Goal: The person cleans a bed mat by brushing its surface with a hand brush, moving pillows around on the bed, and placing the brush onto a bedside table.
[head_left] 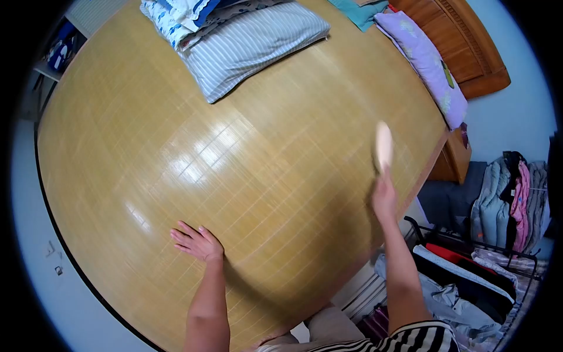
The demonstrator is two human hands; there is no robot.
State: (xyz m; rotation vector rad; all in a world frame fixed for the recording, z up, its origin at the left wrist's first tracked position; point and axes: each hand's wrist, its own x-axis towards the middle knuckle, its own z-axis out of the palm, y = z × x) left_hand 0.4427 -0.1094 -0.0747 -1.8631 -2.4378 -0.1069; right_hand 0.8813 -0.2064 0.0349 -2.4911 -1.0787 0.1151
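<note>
A wide yellow-brown mat covers the bed. My left hand lies on it at the lower left, fingers spread, holding nothing. On the right, my right hand is closed round the handle end of a pale, slim brush-like object. That object points away from me over the mat's right part; its lower face is hidden and its outline is slightly blurred.
A striped pillow and folded bedding lie at the top. At the upper right are a purple pillow and a wooden headboard. Clothes hang on a black rack at the lower right.
</note>
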